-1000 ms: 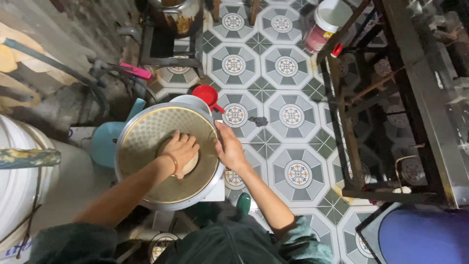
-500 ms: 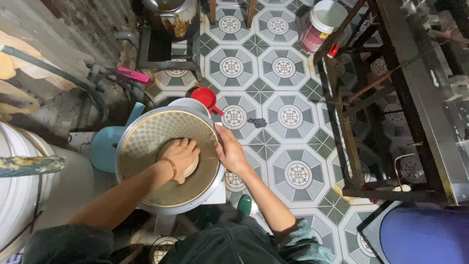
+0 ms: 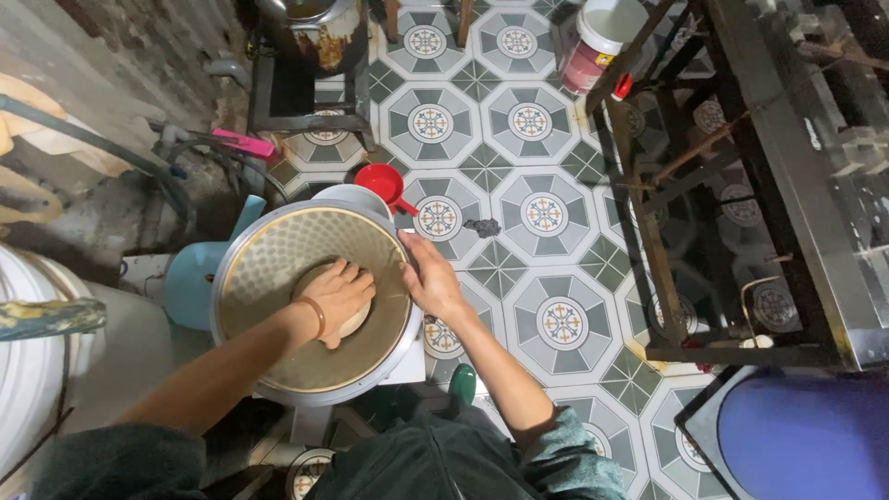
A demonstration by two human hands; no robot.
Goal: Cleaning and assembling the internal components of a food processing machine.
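A big round metal basin point(image 3: 269, 250) sits low in front of me, its inside dull gold. My left hand point(image 3: 338, 294) is inside it, pressed down on a pale round lump point(image 3: 356, 322) at the bottom. There is a thin band on that wrist. My right hand point(image 3: 431, 276) rests on the basin's right rim, fingers curled over the edge.
A red scoop point(image 3: 381, 183) and a light blue jug point(image 3: 194, 278) lie beside the basin. A metal rack point(image 3: 704, 185) stands to the right on the patterned tile floor point(image 3: 546, 213). A pot point(image 3: 315, 28) on a stand and a white bucket point(image 3: 602, 37) are further off. White tub point(image 3: 28, 370) at left.
My left hand has shifted slightly over the lump inside the basin. My right hand stays on the rim. The view has drifted a little.
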